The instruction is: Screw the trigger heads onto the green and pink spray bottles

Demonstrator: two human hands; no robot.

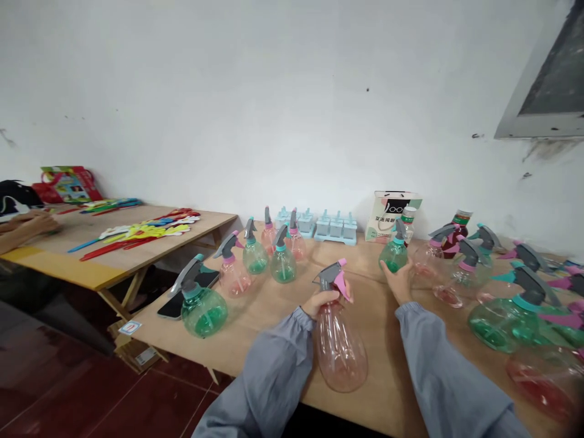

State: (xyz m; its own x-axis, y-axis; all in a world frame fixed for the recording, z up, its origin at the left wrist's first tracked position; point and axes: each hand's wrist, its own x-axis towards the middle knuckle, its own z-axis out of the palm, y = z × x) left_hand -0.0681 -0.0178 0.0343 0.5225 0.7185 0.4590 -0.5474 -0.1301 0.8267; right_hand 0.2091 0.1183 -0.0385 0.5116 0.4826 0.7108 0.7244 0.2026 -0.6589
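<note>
My left hand [320, 300] is closed around the neck of a clear pink spray bottle [342, 353] with a grey head and pink trigger, near the table's front edge. Farther back on the right, my right hand [399, 282] grips a small green spray bottle [393, 250] around its round body. To the left, more pink and green spray bottles stand, the closest a green spray bottle [204, 313]. A crowd of others fills the right side, among them a green spray bottle [495, 322] and a pink spray bottle [538, 377], partly cut off.
Pale blue popsicle molds [336, 228] and a printed paper bag [383, 213] stand by the wall. Dark phones [171, 307] lie at the table's left. On another table [146, 261], colourful hand-shaped items [141, 232] lie near another person's arm [25, 231].
</note>
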